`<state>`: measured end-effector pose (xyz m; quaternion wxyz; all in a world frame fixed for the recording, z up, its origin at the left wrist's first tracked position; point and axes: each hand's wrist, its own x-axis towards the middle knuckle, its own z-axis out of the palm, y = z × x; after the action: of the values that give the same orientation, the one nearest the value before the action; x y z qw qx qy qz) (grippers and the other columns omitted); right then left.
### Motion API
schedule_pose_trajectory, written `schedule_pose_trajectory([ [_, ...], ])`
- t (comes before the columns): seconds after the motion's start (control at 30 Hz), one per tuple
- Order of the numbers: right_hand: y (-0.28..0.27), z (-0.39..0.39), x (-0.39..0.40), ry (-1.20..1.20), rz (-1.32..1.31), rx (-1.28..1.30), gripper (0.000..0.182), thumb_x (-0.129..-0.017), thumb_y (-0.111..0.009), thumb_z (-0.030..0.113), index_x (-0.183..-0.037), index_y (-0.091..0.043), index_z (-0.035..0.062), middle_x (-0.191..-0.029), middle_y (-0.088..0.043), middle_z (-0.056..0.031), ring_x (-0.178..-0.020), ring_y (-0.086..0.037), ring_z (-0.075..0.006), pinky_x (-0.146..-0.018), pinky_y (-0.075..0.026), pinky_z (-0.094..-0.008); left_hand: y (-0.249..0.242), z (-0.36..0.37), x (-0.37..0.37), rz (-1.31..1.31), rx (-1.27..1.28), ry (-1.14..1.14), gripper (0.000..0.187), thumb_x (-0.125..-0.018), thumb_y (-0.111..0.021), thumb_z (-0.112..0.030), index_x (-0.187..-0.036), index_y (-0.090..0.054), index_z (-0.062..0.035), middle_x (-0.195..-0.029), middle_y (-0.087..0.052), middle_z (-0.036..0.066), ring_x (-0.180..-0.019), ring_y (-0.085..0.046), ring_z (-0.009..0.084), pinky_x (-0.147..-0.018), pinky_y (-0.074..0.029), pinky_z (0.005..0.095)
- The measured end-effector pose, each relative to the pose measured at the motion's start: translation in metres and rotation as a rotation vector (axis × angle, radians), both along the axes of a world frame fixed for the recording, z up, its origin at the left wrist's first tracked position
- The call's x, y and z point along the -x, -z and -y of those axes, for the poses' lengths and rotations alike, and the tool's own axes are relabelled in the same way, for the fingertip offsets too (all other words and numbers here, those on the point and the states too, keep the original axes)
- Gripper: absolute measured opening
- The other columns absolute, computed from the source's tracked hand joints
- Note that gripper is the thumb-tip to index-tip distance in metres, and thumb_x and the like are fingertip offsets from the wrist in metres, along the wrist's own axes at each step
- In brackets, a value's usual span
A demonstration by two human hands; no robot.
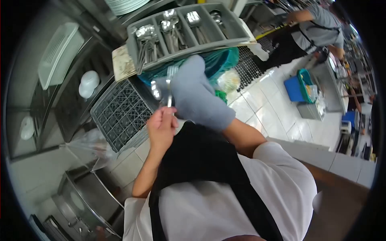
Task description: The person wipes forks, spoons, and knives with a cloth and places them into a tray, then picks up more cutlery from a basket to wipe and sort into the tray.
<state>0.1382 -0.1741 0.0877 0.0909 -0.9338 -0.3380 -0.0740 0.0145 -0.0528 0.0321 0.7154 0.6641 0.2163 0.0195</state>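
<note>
My left hand (161, 124) is closed round the lower handle of a metal fork (170, 82), its tines pointing away from me. A metal spoon (156, 90) is beside the fork, its handle end running toward the same fingers. A grey-blue cloth (195, 92) covers my right hand, hiding its fingers; the cloth is right beside the fork. Beyond both hands, a grey cutlery tray (189, 51) holds spoons, forks and other metal cutlery in separate compartments.
A grey dish rack (120, 112) stands at left, below a steel shelf with white bowls (88, 83). Under the tray is a bin with a green liner (225, 60). White plates (124, 5) are stacked at top. A co-worker (317, 30) stands at upper right.
</note>
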Motion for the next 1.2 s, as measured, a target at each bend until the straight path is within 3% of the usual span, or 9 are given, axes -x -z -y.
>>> schedule_pose_trajectory([
  [0.07, 0.008, 0.002, 0.005, -0.341, -0.108, -0.584, 0.016, -0.060, -0.072, 0.023, -0.064, -0.064, 0.0093, -0.069, -0.059, -0.0135, -0.070, -0.060, -0.0341, -0.070, -0.047, -0.0415, -0.001, 0.006, -0.006, 0.031, 0.034, 0.131, 0.029, -0.099, -0.047, -0.027, -0.096, -0.060, -0.0004, -0.066, -0.060, 0.003, -0.047, -0.047, 0.0051, -0.043, -0.037, 0.0199],
  [0.2, 0.006, 0.003, -0.005, -0.178, -0.127, -0.620, 0.024, -0.053, -0.076, 0.029, -0.063, -0.064, 0.0109, -0.067, -0.061, -0.0089, -0.065, -0.062, -0.0293, -0.062, -0.049, -0.0353, 0.006, 0.012, 0.009, 0.004, 0.097, 0.163, 0.031, -0.100, -0.046, -0.027, -0.095, -0.060, -0.0001, -0.070, -0.064, 0.005, -0.047, -0.049, 0.0059, -0.044, -0.038, 0.0195],
  [0.4, 0.014, -0.023, 0.019, 0.015, -0.136, 0.422, 0.022, -0.062, -0.074, 0.029, -0.060, -0.065, 0.0088, -0.058, -0.058, -0.0036, -0.057, -0.059, -0.0189, -0.054, -0.046, -0.0344, 0.015, 0.000, 0.006, 0.088, -0.017, 0.068, 0.029, -0.100, -0.046, -0.027, -0.089, -0.060, -0.0032, -0.063, -0.059, 0.003, -0.044, -0.046, 0.0061, -0.042, -0.036, 0.0201],
  [0.47, 0.051, -0.022, 0.030, -0.488, -0.750, -0.327, 0.028, -0.058, -0.075, 0.033, -0.057, -0.061, 0.0087, -0.066, -0.061, -0.0093, -0.056, -0.057, -0.0261, -0.057, -0.046, -0.0397, 0.024, -0.003, 0.006, 0.109, 0.018, 0.008, 0.029, -0.100, -0.047, -0.027, -0.090, -0.059, -0.0031, -0.060, -0.056, 0.002, -0.043, -0.042, 0.0061, -0.041, -0.034, 0.0206],
  [0.5, 0.044, -0.019, 0.026, -0.506, -0.738, -0.323, 0.028, -0.058, -0.075, 0.033, -0.057, -0.061, 0.0087, -0.066, -0.061, -0.0093, -0.056, -0.057, -0.0261, -0.057, -0.046, -0.0397, 0.026, -0.003, 0.010, 0.021, 0.090, 0.008, 0.030, -0.100, -0.046, -0.027, -0.089, -0.059, -0.0023, -0.061, -0.057, 0.002, -0.044, -0.042, 0.0061, -0.042, -0.034, 0.0204],
  [0.57, 0.020, -0.011, 0.022, -0.519, 0.005, -0.178, 0.033, -0.052, -0.079, 0.032, -0.060, -0.059, 0.0072, -0.070, -0.060, -0.0136, -0.063, -0.058, -0.0330, -0.063, -0.047, -0.0415, 0.027, -0.005, 0.017, -0.083, 0.181, 0.053, 0.032, -0.101, -0.044, -0.029, -0.102, -0.060, -0.0007, -0.066, -0.057, 0.003, -0.044, -0.040, 0.0059, -0.040, -0.031, 0.0209],
  [0.77, 0.010, -0.029, -0.051, -0.459, -0.184, -0.194, 0.044, -0.046, -0.082, 0.033, -0.071, -0.058, 0.0052, -0.074, -0.054, -0.0164, -0.085, -0.060, -0.0344, -0.071, -0.049, -0.0375, 0.023, -0.007, 0.026, 0.063, 0.203, -0.053, 0.040, -0.101, -0.041, -0.026, -0.128, -0.052, 0.0018, -0.077, -0.061, 0.006, -0.046, -0.041, 0.0062, -0.042, -0.033, 0.0204],
  [0.93, -0.012, -0.043, -0.041, -0.662, 0.336, 0.399, 0.014, -0.066, -0.068, 0.014, -0.077, -0.062, 0.0097, -0.079, -0.058, -0.0069, -0.077, -0.063, -0.0280, -0.073, -0.051, -0.0393, 0.004, -0.013, 0.021, 0.131, 0.204, -0.140, 0.030, -0.099, -0.045, -0.017, -0.119, -0.057, 0.0006, -0.082, -0.065, 0.007, -0.052, -0.050, 0.0071, -0.045, -0.039, 0.0204],
  [1.2, 0.007, -0.040, 0.018, -0.445, 0.127, -0.491, 0.004, -0.065, -0.064, 0.013, -0.068, -0.064, 0.0096, -0.064, -0.061, -0.0114, -0.072, -0.062, -0.0297, -0.065, -0.047, -0.0401, 0.012, -0.005, 0.004, 0.054, 0.129, -0.104, 0.019, -0.098, -0.045, -0.011, -0.102, -0.060, -0.0002, -0.073, -0.062, 0.005, -0.052, -0.055, 0.0092, -0.046, -0.044, 0.0211],
])
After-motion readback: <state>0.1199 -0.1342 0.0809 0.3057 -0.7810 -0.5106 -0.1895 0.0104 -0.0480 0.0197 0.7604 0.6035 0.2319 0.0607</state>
